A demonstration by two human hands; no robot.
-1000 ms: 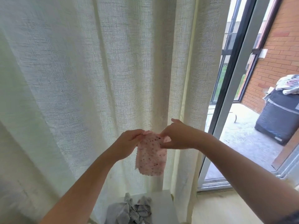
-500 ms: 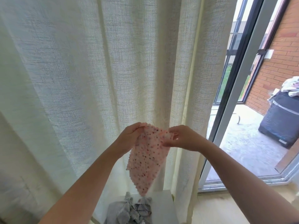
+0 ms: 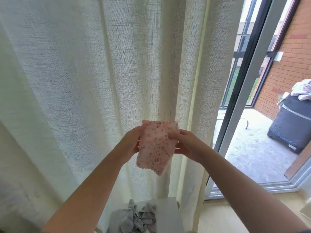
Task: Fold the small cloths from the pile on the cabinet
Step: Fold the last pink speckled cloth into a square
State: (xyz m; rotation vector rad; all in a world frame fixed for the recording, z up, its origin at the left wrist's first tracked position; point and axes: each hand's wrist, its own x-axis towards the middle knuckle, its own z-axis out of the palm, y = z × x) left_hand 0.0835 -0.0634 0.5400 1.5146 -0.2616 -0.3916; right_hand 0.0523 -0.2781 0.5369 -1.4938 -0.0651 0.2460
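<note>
A small pink cloth (image 3: 155, 145) with dark red dots hangs in the air in front of the curtain, held up at chest height. My left hand (image 3: 130, 142) grips its left edge, with the fingers behind the fabric. My right hand (image 3: 184, 144) pinches its right edge, thumb on the front. The cloth's lower corner points down. Below, a pile of crumpled grey cloths (image 3: 134, 217) lies on the white cabinet top (image 3: 168, 214).
A cream curtain (image 3: 84, 81) fills the view behind my hands. To the right, an open sliding glass door (image 3: 242, 91) leads to a concrete balcony with a dark covered object (image 3: 292, 125) and a brick wall (image 3: 289, 64).
The cloth was unfolded into a hanging diamond, then drawn together; now it is held as a shorter, wider piece. Both hands have shifted down its sides.
</note>
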